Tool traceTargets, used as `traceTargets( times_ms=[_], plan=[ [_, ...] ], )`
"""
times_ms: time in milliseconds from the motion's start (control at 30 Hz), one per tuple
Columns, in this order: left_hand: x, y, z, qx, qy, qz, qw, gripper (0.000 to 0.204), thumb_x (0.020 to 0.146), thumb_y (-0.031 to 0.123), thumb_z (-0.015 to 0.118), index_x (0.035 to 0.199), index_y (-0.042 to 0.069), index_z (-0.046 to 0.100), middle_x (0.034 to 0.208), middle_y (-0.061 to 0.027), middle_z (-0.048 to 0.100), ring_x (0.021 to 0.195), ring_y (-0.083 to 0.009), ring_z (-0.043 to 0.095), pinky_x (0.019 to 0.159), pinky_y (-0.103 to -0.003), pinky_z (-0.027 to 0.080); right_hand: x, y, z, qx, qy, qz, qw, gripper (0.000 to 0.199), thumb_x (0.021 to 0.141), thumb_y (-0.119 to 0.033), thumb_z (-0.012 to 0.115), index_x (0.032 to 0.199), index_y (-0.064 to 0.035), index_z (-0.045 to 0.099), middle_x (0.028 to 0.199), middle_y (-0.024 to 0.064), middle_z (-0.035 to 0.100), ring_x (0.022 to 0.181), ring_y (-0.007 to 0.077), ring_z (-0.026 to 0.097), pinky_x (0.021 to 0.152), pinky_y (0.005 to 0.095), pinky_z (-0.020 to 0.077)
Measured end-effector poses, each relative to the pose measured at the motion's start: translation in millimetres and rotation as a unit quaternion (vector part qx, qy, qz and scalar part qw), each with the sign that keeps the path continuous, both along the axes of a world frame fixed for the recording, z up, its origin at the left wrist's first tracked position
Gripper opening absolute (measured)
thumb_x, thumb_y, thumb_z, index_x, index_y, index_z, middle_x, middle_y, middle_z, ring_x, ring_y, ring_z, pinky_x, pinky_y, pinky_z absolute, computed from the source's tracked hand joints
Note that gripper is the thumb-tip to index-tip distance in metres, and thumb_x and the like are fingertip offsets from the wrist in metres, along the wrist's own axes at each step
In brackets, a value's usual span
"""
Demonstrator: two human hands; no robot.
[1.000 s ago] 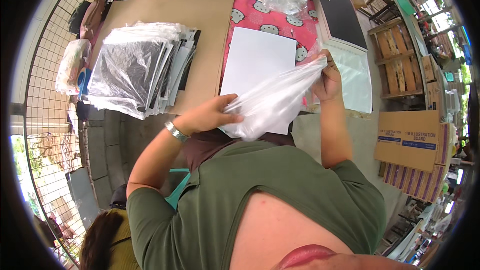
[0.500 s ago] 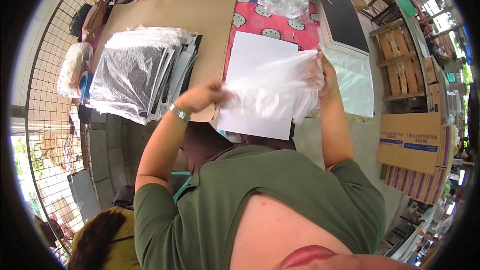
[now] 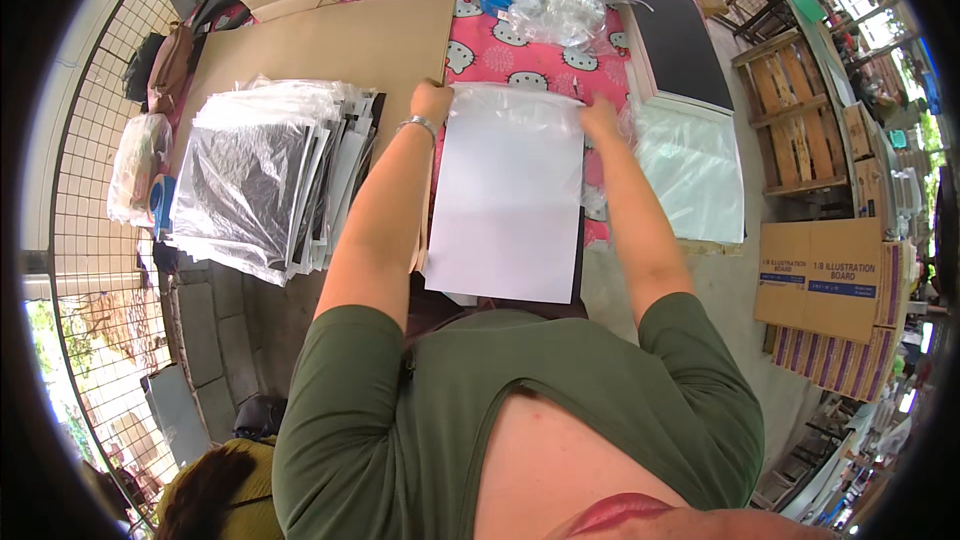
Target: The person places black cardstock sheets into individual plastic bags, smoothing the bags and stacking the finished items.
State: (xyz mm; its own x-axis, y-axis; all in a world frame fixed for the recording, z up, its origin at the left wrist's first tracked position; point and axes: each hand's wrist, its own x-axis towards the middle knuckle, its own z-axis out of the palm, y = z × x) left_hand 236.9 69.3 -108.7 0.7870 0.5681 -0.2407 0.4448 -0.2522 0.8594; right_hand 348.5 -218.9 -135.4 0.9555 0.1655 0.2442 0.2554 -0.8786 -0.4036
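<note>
In my head view, the left hand (image 3: 432,102) sits at the far left corner of a white sheet (image 3: 505,210), its grip closed on the edge of a clear plastic bag (image 3: 515,100) that lies across the sheet's far end. The right hand (image 3: 602,123) is at the far right corner (too blurred for me to tell whether its grip is closed on the film). The sheet lies in front of the person on the pink-covered bench (image 3: 490,58), its near end reaching toward the lap. To its left I see a pile of plastic-wrapped black sheets (image 3: 245,175) on a brown board (image 3: 340,40); beyond it, crumpled clear plastic (image 3: 560,5); to the right, a black-topped stack (image 3: 680,45).
</note>
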Motion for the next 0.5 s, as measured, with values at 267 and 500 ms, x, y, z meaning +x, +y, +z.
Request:
traceTargets(
  times_ms=[267,500],
  plan=[
    [-13.0,0.9,29.2,0.158,0.071,-0.045,0.984,0.032,0.076,0.022,0.049,0.087,-0.005,0.063,0.094,-0.0257,0.062,0.093,-0.0407,0.058,0.082,-0.041,0.046,-31.3,14.4,53.4,0.005,0.073,-0.002,0.997,0.026,0.076,-0.017,0.050,0.086,0.0026,0.064,0.084,0.0233,0.061,0.093,0.0385,0.056,0.081,0.0422,0.0444],
    [-74.3,11.2,224.6,-0.007,-0.148,-0.062,0.987,0.022,0.078,0.024,0.059,0.082,0.004,0.067,0.067,0.0018,0.056,0.059,-0.0095,0.050,0.052,-0.025,0.040,-44.5,-10.3,249.0,0.528,0.341,0.096,0.772,0.021,0.084,-0.015,0.052,0.092,0.0009,0.062,0.085,0.0055,0.063,0.072,0.0133,0.061,0.059,0.0238,0.0486]
  ],
)
